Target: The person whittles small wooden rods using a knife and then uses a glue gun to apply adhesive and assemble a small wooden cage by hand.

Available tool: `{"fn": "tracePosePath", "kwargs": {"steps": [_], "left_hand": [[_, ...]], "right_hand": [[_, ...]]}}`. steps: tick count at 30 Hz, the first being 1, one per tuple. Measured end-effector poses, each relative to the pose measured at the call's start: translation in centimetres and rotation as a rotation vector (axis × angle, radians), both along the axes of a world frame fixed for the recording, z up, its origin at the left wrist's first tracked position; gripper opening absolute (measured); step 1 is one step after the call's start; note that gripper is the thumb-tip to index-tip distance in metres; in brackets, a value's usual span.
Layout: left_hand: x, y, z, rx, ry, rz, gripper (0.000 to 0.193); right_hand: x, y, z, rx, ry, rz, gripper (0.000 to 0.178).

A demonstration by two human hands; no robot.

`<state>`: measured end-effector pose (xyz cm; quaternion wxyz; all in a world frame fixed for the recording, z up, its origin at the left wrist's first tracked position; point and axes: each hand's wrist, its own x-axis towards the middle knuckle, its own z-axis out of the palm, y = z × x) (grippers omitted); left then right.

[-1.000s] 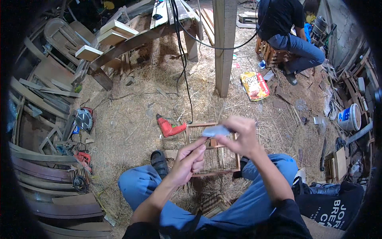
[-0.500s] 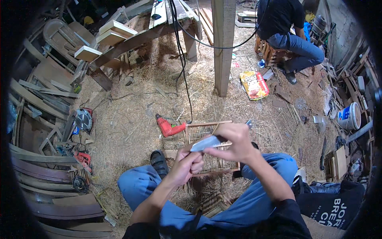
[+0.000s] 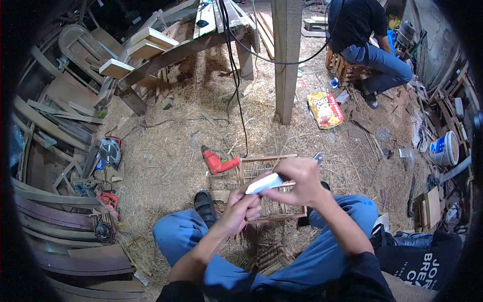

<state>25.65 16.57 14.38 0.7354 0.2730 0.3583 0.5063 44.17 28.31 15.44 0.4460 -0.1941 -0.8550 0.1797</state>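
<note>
A flat, shiny, pale blade-like piece [image 3: 264,184] slants between my hands, above a small slatted wooden frame [image 3: 276,218] on the ground between my legs. My right hand [image 3: 303,182] wraps its upper right part, thumb stretched along the lower side. Beyond those fingers pokes a grey metallic end [image 3: 318,159]; whether it belongs to the same piece I cannot tell. My left hand [image 3: 242,207] is closed with thumb and fingers pinched close by the lower left tip; what it grips is hidden. A red power drill [image 3: 219,161] lies by the frame's far left corner.
Straw-like shavings cover the ground. A wooden post [image 3: 287,75] and hanging black cables [image 3: 235,75] stand ahead. Left are a circular saw [image 3: 109,151] and stacked boards [image 3: 75,241]. A person [image 3: 370,55] sits far right; a white bucket [image 3: 444,149] and black bag [image 3: 417,256] lie nearer.
The blade-like piece has tilted and now catches more light, looking whiter and narrower. Both hands keep nearly the same hold. The whole view has shifted slightly.
</note>
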Motion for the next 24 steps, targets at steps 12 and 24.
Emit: {"fn": "tracePosePath", "kwargs": {"steps": [12, 24], "left_hand": [[0.4, 0.6, -0.3, -0.005, -0.005, 0.009, 0.022], [0.1, 0.4, -0.3, 0.048, 0.000, -0.001, 0.038]], "right_hand": [[1.6, 2.0, -0.2, -0.075, -0.125, -0.165, 0.040], [0.8, 0.3, 0.1, 0.016, -0.056, 0.012, 0.039]]}}
